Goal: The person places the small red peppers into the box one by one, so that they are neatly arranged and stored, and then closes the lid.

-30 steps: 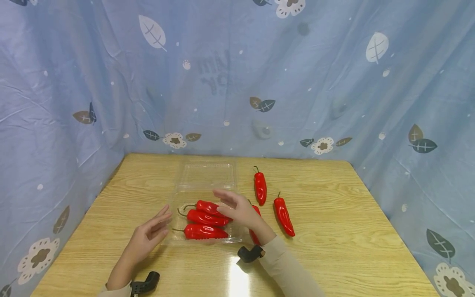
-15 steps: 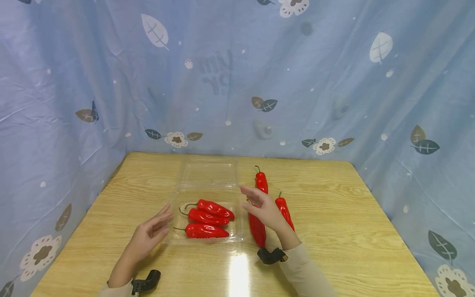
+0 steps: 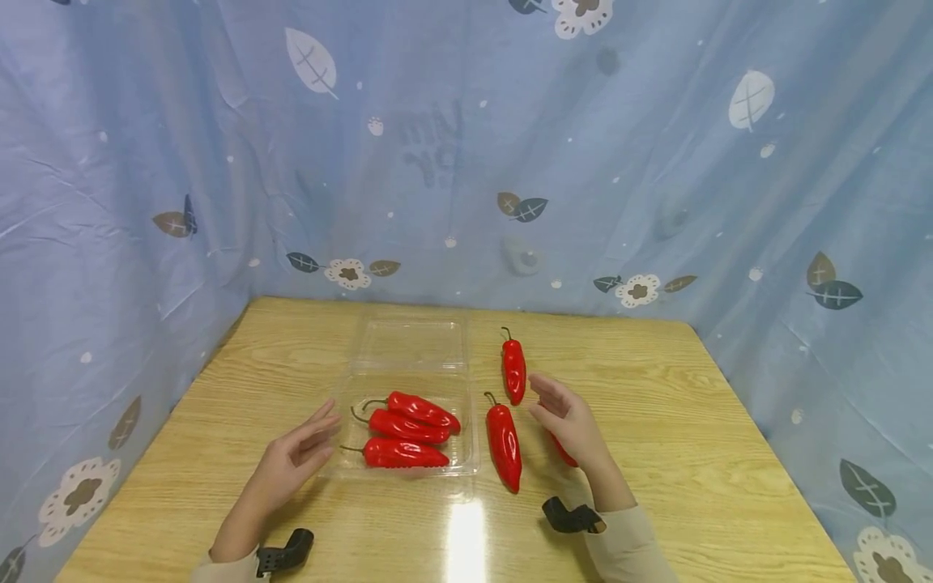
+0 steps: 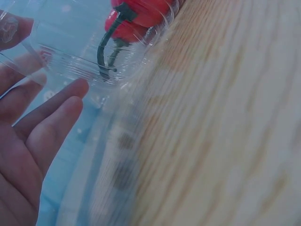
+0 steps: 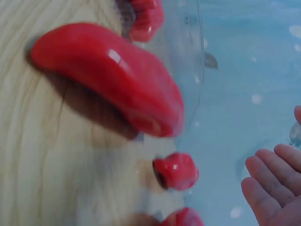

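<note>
Three red chili peppers (image 3: 404,454) lie side by side in a clear plastic clamshell box (image 3: 475,429), stems to the left. My left hand (image 3: 291,457) is at the box's left side with loosely bent fingers; in the left wrist view some fingers (image 4: 56,127) overlap the clear plastic, and I cannot tell whether they touch it. Right of the box, my right hand (image 3: 574,421) hovers with relaxed fingers over another pepper (image 3: 564,452), mostly hidden beneath it. Nothing is in that hand. Two more peppers lie loose, one near the box (image 3: 504,445) and one farther back (image 3: 513,371).
The box's clear lid (image 3: 411,344) lies folded back behind it on the wooden table (image 3: 692,453). A blue patterned curtain (image 3: 452,162) encloses the back and sides. Each wrist carries a black camera mount (image 3: 572,516).
My right hand has moved right, from above the box, past the nearest loose pepper, to the rightmost one. The left hand has stayed beside the box.
</note>
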`<action>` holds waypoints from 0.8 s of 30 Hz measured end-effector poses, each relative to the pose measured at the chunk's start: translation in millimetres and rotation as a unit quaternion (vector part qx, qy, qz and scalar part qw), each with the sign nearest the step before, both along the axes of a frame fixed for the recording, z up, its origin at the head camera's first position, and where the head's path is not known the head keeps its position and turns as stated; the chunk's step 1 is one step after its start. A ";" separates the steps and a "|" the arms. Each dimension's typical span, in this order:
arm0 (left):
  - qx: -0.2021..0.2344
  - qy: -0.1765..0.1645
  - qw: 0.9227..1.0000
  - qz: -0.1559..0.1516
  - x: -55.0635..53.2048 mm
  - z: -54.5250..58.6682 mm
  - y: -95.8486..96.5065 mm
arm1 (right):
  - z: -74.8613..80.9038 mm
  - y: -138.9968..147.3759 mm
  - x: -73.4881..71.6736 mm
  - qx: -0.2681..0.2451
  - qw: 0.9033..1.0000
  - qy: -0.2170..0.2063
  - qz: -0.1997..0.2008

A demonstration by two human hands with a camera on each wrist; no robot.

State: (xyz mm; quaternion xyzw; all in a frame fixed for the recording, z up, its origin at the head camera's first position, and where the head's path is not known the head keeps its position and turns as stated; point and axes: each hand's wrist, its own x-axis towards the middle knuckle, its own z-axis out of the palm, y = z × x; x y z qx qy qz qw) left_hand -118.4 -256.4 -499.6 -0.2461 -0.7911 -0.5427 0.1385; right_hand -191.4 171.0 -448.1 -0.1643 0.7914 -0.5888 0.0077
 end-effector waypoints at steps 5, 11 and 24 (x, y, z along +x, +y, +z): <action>0.001 -0.002 1.000 0.000 -0.3 0.7 -0.8 | -3.3 11.3 2.8 0.013 0.999 -0.014 -0.032; 0.001 -0.003 1.000 0.000 0.5 1.5 0.2 | -4.7 21.4 6.0 0.026 0.999 -0.020 -0.043; -0.010 -0.025 1.000 -0.001 -0.1 -0.1 -0.9 | -9.0 34.6 11.3 0.052 0.996 -0.042 -0.066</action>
